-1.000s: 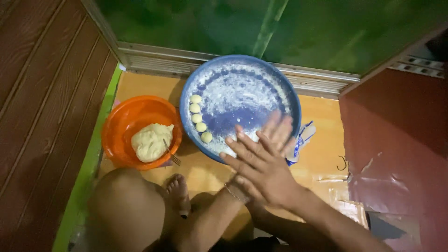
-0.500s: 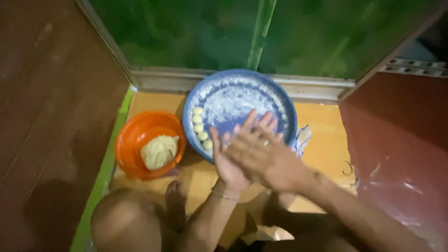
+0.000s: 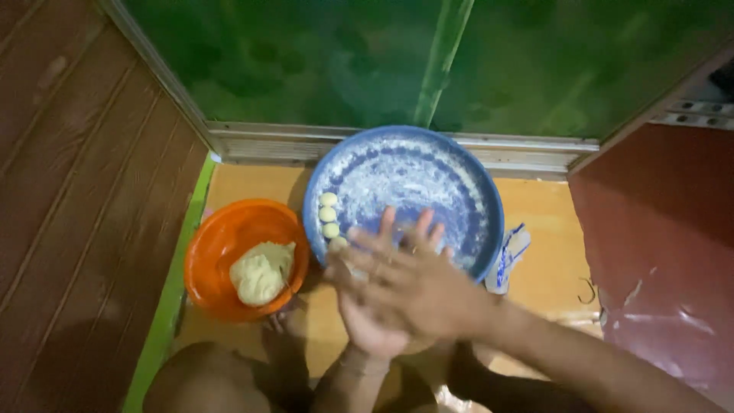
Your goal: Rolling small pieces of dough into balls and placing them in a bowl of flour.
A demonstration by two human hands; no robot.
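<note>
My right hand (image 3: 417,287) lies flat on top of my left hand (image 3: 365,330), palm against palm, fingers spread, over the near rim of a round blue plate (image 3: 470,187) dusted with white flour. Whatever is between the palms is hidden. A short row of small pale dough balls (image 3: 329,216) lines the plate's left edge. To the left stands an orange bowl (image 3: 218,237) with a lump of yellowish dough (image 3: 262,272) in it.
Plate and bowl sit on a yellow floor (image 3: 547,275). A blue-and-white packet (image 3: 511,256) lies by the plate's right edge. My knee (image 3: 202,378) and foot (image 3: 287,336) are below the bowl. Brown wood panels at left, a green panel behind, a red surface (image 3: 665,252) at right.
My right hand has slid left across my left palm, and the fingers now reach over the plate's near rim. The view has shifted a little; plate and bowl stay put.
</note>
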